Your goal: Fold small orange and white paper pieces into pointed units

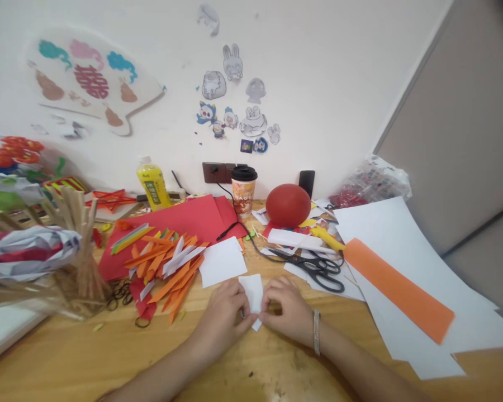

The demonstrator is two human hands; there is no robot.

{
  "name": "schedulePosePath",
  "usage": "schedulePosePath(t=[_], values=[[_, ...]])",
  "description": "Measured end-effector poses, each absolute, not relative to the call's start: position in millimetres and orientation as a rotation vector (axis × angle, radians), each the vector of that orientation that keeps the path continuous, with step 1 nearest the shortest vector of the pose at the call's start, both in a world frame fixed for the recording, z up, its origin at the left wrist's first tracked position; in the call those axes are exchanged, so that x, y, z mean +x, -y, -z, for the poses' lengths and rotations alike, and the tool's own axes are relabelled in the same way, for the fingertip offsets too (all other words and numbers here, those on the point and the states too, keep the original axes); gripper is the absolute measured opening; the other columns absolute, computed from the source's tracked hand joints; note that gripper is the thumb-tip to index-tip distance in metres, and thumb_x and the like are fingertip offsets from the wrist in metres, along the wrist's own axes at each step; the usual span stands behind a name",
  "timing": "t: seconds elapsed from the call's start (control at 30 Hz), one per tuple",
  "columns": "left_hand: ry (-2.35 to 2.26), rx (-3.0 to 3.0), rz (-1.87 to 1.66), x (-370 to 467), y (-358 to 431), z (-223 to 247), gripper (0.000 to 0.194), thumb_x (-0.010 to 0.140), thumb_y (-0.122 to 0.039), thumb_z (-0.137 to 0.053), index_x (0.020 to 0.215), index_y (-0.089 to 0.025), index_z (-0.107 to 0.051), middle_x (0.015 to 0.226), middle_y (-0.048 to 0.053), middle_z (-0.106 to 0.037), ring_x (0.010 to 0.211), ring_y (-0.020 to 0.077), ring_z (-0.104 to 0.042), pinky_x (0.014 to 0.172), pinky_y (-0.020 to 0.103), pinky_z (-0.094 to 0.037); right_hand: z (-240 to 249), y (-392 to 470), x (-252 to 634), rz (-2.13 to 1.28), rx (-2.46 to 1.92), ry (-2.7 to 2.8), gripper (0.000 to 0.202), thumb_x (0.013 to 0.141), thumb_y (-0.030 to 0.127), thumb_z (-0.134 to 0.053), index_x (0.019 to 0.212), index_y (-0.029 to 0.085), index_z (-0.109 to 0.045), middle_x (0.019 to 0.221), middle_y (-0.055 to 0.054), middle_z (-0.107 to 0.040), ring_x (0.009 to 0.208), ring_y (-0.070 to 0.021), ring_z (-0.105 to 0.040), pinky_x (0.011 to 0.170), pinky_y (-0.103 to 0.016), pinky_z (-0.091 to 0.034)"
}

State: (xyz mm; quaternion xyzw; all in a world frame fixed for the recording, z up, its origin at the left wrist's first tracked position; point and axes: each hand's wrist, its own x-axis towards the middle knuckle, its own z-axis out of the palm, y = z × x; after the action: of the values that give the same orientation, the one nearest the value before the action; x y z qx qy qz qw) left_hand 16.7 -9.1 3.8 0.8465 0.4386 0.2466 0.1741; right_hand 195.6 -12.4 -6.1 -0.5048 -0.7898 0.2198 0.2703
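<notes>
A small piece of white paper (252, 291) stands between my hands near the middle of the wooden table, its lower end narrowed to a folded tip. My left hand (227, 308) pinches its left edge with thumb and fingers. On the other side, my right hand (285, 306) grips the right edge, thumb and finger closed near the lower tip. A bracelet (317, 333) circles my right wrist. Just beyond my left hand lies a white paper sheet (223, 262). Folded orange paper strips (183, 282) are heaped to the left.
Black scissors (316, 268) lie right of my hands, beside a yellow glue gun (327, 237). Behind stand a lidded cup (243, 192), a red balloon (288, 205) and a yellow bottle (153, 184). Large white sheets (406, 268) with an orange strip (398, 290) cover the right; wooden sticks (86, 245) stand left.
</notes>
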Motion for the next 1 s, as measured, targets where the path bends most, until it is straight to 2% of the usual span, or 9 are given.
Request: schedulePosePath(t=[0.2, 0.3, 0.57, 0.73, 0.87, 0.93, 1.0], values=[[-1.412, 2.442, -0.642, 18.4, 13.0, -4.3, 0.011, 0.072, -0.022, -0.064, 0.066, -0.018, -0.055, 0.079, 0.003, -0.054, 0.08, 0.0213, -0.051, 0.071, 0.034, -0.04, 4.9, 16.2, 192.7, -0.547, -1.381, 2.124, 0.011, 0.068, 0.02, -0.067, 0.067, 0.02, -0.057, 0.076, 0.002, -0.055, 0.081, -0.0168, -0.048, 0.076, -0.03, -0.033], [-1.41, 2.435, -0.64, 18.9, 13.3, -4.4, 0.01, 0.072, -0.021, -0.063, 0.066, -0.019, -0.056, 0.079, 0.002, -0.054, 0.08, 0.0215, -0.051, 0.071, 0.034, -0.04, 1.7, 18.6, 190.5, -0.532, -1.422, 2.129, 0.02, 0.063, 0.026, -0.073, 0.072, 0.02, -0.056, 0.078, 0.002, -0.053, 0.083, -0.0181, -0.047, 0.077, -0.031, -0.033], [-1.4, 2.429, -0.624, 19.4, 11.7, -5.5, 0.011, 0.072, -0.022, -0.064, 0.065, -0.019, -0.056, 0.08, 0.002, -0.054, 0.081, 0.0213, -0.051, 0.073, 0.035, -0.04, 0.5, 21.6, 188.3, -0.583, -1.487, 2.146, 0.031, 0.056, 0.025, -0.077, 0.078, 0.022, -0.055, 0.086, 0.002, -0.052, 0.087, -0.0192, -0.044, 0.077, -0.031, -0.033], [-1.413, 2.455, -0.579, 19.7, 12.0, -5.4, 0.01, 0.072, -0.021, -0.064, 0.067, -0.019, -0.057, 0.081, 0.003, -0.054, 0.082, 0.0221, -0.051, 0.073, 0.035, -0.039, 1.2, 16.7, 190.8, -0.62, -1.457, 2.11, 0.016, 0.066, 0.014, -0.068, 0.076, 0.021, -0.057, 0.08, 0.003, -0.054, 0.083, -0.0169, -0.047, 0.077, -0.03, -0.032], [-1.406, 2.445, -0.567, 19.4, 11.4, -3.8, 0.01, 0.074, -0.023, -0.063, 0.068, -0.019, -0.056, 0.082, 0.003, -0.053, 0.083, 0.0219, -0.05, 0.074, 0.035, -0.039, 2.0, 15.5, 193.0, -0.651, -1.434, 2.107, 0.019, 0.071, 0.004, -0.058, 0.079, 0.021, -0.058, 0.079, 0.002, -0.055, 0.084, -0.0162, -0.047, 0.077, -0.029, -0.032], [-1.409, 2.437, -0.568, 19.3, 11.3, -2.9, 0.01, 0.074, -0.023, -0.063, 0.068, -0.019, -0.056, 0.083, 0.003, -0.053, 0.084, 0.0219, -0.05, 0.075, 0.035, -0.038, 2.2, 17.4, 192.6, -0.62, -1.435, 2.101, 0.016, 0.071, 0.01, -0.062, 0.082, 0.021, -0.058, 0.081, 0.002, -0.054, 0.085, -0.0171, -0.047, 0.078, -0.03, -0.033], [-1.412, 2.434, -0.568, 19.3, 11.6, -2.5, 0.01, 0.074, -0.024, -0.063, 0.068, -0.019, -0.056, 0.083, 0.003, -0.053, 0.084, 0.0219, -0.05, 0.075, 0.035, -0.038, 2.3, 19.9, 191.2, -0.58, -1.459, 2.094, 0.025, 0.065, 0.02, -0.071, 0.086, 0.021, -0.056, 0.085, 0.001, -0.054, 0.086, -0.0188, -0.046, 0.078, -0.031, -0.033]])
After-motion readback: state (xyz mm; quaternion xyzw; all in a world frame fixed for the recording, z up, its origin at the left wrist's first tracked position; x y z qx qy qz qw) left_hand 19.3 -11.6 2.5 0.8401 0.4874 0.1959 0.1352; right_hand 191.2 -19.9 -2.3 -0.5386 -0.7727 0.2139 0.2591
